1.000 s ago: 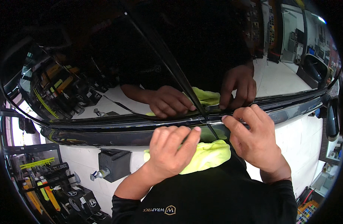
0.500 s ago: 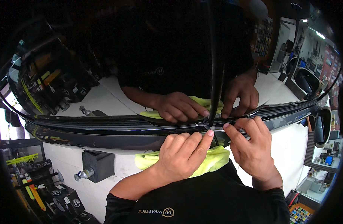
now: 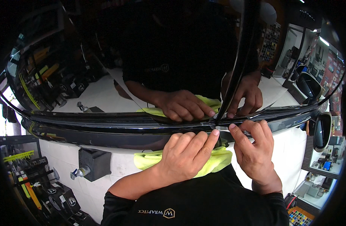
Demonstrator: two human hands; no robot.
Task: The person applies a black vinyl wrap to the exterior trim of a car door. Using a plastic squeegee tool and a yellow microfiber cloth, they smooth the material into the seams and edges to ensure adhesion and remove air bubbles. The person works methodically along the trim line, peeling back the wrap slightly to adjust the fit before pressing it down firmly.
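My left hand point(image 3: 184, 158) is closed over a folded yellow-green cloth point(image 3: 220, 164), with its index fingertip pressed at a seam in the glossy dark trim point(image 3: 139, 131) of a car. My right hand point(image 3: 252, 154) is curled, its fingertips on a thin pale strip point(image 3: 223, 129) that lies along the trim between the two hands; whether it is a tool or tape I cannot tell. Above the trim, dark glass point(image 3: 169, 45) reflects both hands, my black shirt and the room. My left hand partly hides the cloth.
A side mirror point(image 3: 321, 132) juts out at the right. A dark grey block point(image 3: 95, 164) with a spray bottle point(image 3: 81, 172) is at lower left over a white tiled floor point(image 3: 60, 158). A tool rack point(image 3: 29, 188) is at far left, a colour swatch board point(image 3: 299, 216) at lower right.
My left index finger has moved up and right onto the seam beside the strip. My right hand has dropped slightly, fingertips still on the strip. The view has turned, swinging the glass pillar upright and right.
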